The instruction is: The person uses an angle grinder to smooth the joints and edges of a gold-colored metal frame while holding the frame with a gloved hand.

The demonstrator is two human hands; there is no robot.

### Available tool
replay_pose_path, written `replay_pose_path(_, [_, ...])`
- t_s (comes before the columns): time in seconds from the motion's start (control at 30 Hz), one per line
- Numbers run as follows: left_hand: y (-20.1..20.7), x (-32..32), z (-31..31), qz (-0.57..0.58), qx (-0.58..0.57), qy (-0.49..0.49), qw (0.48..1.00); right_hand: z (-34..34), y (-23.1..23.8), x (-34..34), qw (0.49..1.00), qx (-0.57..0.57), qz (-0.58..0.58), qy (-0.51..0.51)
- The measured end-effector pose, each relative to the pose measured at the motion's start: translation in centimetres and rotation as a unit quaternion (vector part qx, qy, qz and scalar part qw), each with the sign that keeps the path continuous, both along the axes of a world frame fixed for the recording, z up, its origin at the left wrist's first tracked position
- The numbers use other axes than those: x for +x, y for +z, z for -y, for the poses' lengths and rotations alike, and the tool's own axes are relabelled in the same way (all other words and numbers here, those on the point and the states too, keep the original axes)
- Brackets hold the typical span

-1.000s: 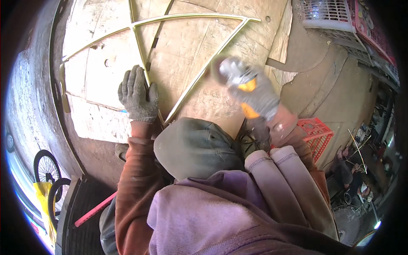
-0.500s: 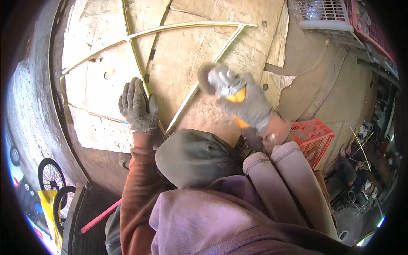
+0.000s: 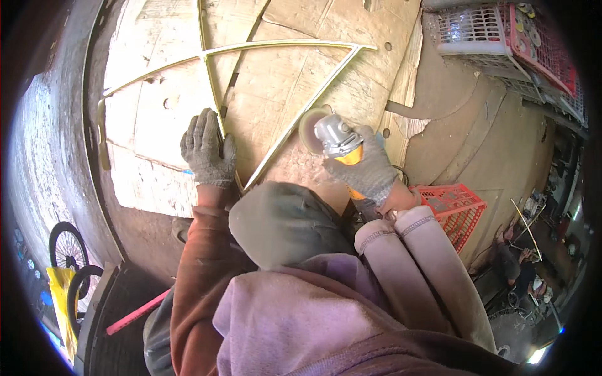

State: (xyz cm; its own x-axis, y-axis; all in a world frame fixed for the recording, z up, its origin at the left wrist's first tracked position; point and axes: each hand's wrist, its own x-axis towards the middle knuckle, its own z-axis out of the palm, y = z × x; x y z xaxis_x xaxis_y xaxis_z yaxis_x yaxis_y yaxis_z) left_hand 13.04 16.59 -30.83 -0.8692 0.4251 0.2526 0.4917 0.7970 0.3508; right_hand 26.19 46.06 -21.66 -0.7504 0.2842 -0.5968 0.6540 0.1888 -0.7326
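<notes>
Left hand (image 3: pixel 207 150), grey knit glove, lies flat with fingers spread on the frame (image 3: pixel 276 47), pressing one bar down near the bench's (image 3: pixel 157 182) near edge; palm open on it, not closed around anything. Frame is thin pale metal bars: a long bar running across the far part of the bench, one bar crossing it and coming down under the left hand, one diagonal from the far right corner down to a point just right of the left wrist. It lies on cardboard (image 3: pixel 282 119) sheets that cover the benchtop.

Right hand (image 3: pixel 370 169), grey glove too, is clenched around the grinder (image 3: pixel 335 141) body, yellow and silver. Grinder disc sits at or just beside the diagonal bar, about mid-length; contact cannot be told.

Sleeves: rust-orange on left arm, pale pink on right. A grey-green cap or hood (image 3: pixel 282 222) blocks the near middle.

Red crate (image 3: pixel 454 210) right of the bench, below the right wrist. White crate (image 3: pixel 470 31) and another red one at far right corner. Bicycle wheels (image 3: pixel 69 250) and a yellow thing low left, off the bench. Pink rod (image 3: pixel 138 311) on the floor near them. Another person (image 3: pixel 520 269) sits low right, well apart.
</notes>
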Motion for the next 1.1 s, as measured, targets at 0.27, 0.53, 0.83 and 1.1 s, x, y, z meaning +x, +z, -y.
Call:
replay_pose_path(0.27, [6.1,4.2,-2.7,0.261,-0.159,0.258,0.916,-1.5,3.8,5.8,0.996,-0.043,-0.034,-0.069])
replay_pose_path(0.53, [4.9,5.2,-2.1,0.274,-0.112,0.319,0.9,-3.8,3.9,11.0,0.994,0.034,-0.097,-0.042])
replay_pose_path(0.83, [20.9,1.0,5.9,0.444,0.009,0.267,0.855,-7.2,7.0,13.6,0.975,-0.046,-0.168,-0.137])
replay_pose_path(1.1, [29.1,-1.4,10.9,0.549,0.071,0.196,0.809,-9.6,17.6,13.4,0.961,-0.01,-0.204,-0.185])
